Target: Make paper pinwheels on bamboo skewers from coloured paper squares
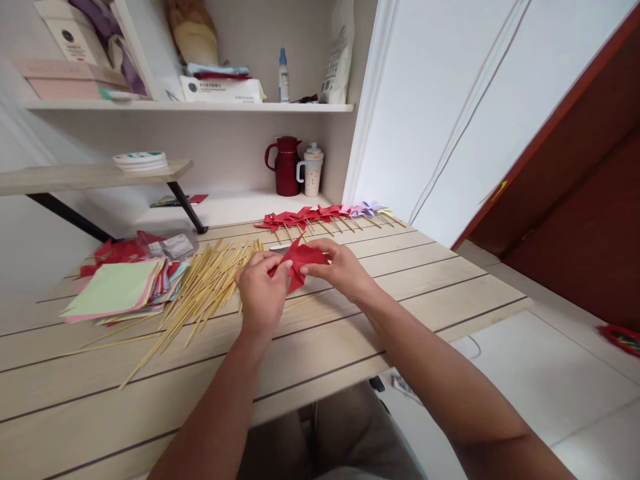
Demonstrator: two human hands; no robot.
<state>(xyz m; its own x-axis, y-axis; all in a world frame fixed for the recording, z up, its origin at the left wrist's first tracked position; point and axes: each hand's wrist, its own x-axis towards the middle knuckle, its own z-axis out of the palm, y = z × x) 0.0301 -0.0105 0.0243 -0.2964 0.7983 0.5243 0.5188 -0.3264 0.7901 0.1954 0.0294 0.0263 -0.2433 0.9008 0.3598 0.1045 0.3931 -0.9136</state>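
Wood-plank table (425,280) w/ shelves behind: red jug (285,165) & lidded cup (312,170), contents hidden. Left hand (260,293) & right hand (340,267) both pinch red folded paper (299,260) just above table, near loose sticks (205,287) & paper stack (117,290).

Both forearms were bare to beyond the elbow, with no sleeve, watch, ring or glove visible on the left hand (260,293) or the right hand (340,270). Below the near edge of the wooden table (425,293), the lap showed grey-brown trousers (340,433) of plain cloth. Fingernails were short and unpainted.
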